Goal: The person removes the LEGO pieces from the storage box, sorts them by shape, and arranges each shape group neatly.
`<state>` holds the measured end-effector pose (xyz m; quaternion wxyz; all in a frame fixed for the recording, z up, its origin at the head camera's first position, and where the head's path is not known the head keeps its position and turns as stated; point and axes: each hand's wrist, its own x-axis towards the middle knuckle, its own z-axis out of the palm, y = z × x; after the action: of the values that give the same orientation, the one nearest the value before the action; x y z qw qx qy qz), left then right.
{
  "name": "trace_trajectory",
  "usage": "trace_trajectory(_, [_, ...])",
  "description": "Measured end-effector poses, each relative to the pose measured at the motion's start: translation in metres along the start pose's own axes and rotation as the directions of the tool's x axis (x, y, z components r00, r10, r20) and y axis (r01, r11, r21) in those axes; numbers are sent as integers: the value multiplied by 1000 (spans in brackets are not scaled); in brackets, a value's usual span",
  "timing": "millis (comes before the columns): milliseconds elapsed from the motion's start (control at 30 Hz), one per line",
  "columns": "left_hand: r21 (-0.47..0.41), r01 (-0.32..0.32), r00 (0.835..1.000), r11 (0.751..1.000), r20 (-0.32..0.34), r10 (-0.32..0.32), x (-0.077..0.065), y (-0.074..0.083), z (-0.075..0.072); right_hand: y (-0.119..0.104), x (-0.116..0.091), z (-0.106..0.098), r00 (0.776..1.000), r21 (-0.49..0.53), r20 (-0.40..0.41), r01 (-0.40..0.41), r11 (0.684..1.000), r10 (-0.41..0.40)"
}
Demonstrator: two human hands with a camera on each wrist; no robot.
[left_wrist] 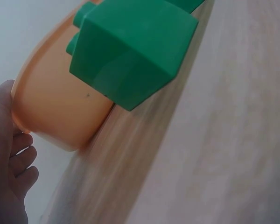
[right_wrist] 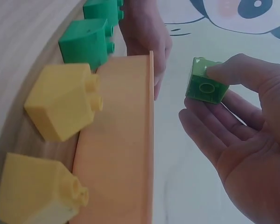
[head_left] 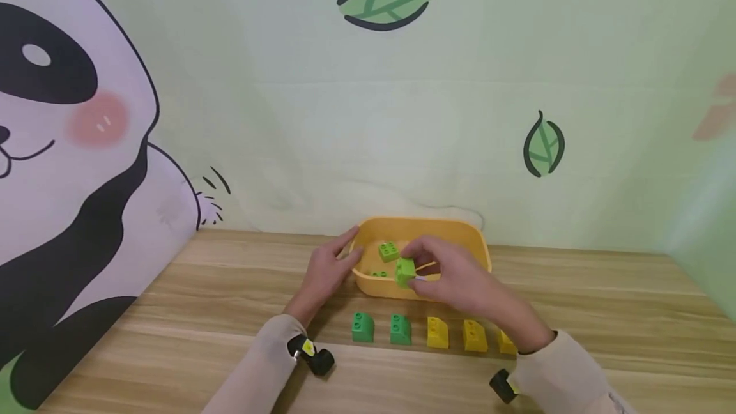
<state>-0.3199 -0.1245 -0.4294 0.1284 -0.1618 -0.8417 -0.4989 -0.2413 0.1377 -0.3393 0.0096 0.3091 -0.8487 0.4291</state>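
Observation:
Between thumb and fingertips, my right hand (head_left: 457, 273) pinches a light green toy building block (head_left: 405, 271) above the front rim of an orange plastic bin (head_left: 425, 227). In the right wrist view the underside of this block (right_wrist: 206, 87) faces the camera, showing a round hollow. My left hand (head_left: 328, 273) grips the bin's left end at the rim. From the left wrist, that hand (left_wrist: 9, 154) shows its lower fingers curled beside the outer wall. Inside the bin lie a light green block (head_left: 388, 252) and another light green one (head_left: 379, 274), partly hidden by the front wall.
In front of the bin runs a row of blocks: two dark green ones (head_left: 362, 327) on the left, then three yellow ones (head_left: 437, 333). My right wrist partly covers the last yellow one. Behind the wooden table (head_left: 230, 273) hangs a pale green printed cloth (head_left: 276, 114).

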Motion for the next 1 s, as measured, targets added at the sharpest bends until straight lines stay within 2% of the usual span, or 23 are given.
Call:
trace_trajectory(133, [6, 0, 1000, 1000, -2, 0, 0, -1, 1, 0, -4, 3, 1000, 26, 2, 1, 1000, -1])
trace_trajectory(400, [-22, 12, 1000, 1000, 5, -12, 1, 1, 0, 2, -9, 12, 997, 40, 8, 76, 996, -76])
trace_trajectory(567, [-27, 16, 1000, 1000, 3, -16, 1, 0, -1, 0, -11, 18, 995, 64, 33, 88, 994, -90])
trace_trajectory(667, [-26, 24, 1000, 999, 5, -24, 0, 1, -1, 0, -13, 20, 996, 69, 60, 65, 995, -69])
trace_trajectory(867, [-18, 23, 1000, 1000, 3, -22, 1, 1, -1, -3, -18, 23, 993, 74, 115, -29, 997, 21])
trace_trajectory(1000, [-23, 12, 1000, 1000, 4, -12, 1, 0, 0, -6, -20, 25, 988, 102, 147, -52, 993, 36])
